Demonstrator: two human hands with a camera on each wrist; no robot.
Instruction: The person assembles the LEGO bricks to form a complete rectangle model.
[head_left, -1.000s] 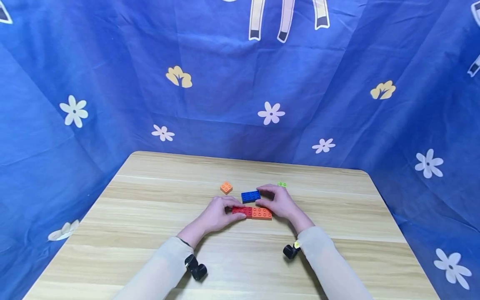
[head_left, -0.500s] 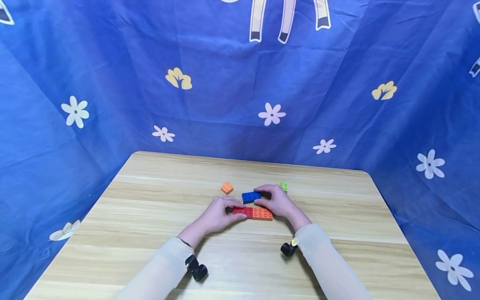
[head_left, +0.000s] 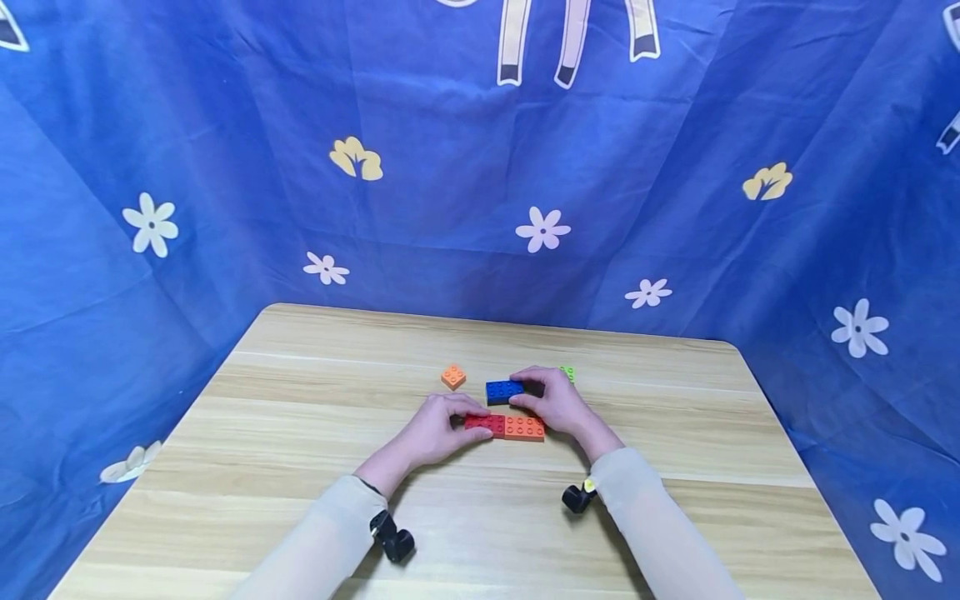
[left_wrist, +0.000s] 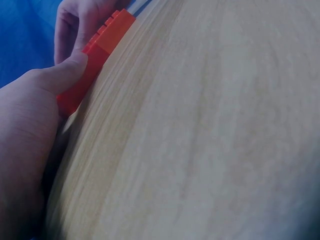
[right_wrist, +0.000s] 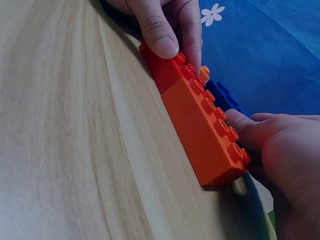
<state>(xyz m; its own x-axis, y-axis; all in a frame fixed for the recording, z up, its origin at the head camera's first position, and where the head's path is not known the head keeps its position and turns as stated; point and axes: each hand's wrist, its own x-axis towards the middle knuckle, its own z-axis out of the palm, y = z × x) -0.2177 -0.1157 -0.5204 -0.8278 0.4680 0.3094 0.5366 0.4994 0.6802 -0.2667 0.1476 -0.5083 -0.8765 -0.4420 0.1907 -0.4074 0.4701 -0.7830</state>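
Observation:
My left hand (head_left: 437, 431) grips a red building brick (head_left: 497, 422) by its left part, thumb on the near side and fingers on the far side. An orange brick (head_left: 524, 428) sits end to end with the red one on the table, making one straight row. Just behind that row lies a blue brick (head_left: 501, 392), its right end pinched between the thumb and fingers of my right hand (head_left: 561, 404). In the right wrist view the right thumb (right_wrist: 239, 122) lies at the blue brick (right_wrist: 223, 95), beyond the studs of the orange brick (right_wrist: 195, 132).
A small square orange brick (head_left: 453, 377) lies at the back, left of the blue one. Behind my right hand a lime green brick (head_left: 568, 374) is partly hidden. The wooden table (head_left: 360, 342) ends at a blue patterned cloth (head_left: 450, 208).
My right fingers have moved slightly left over the blue brick's end, and the brick has shifted a little to the right and away. The left hand and the red and orange row stay still.

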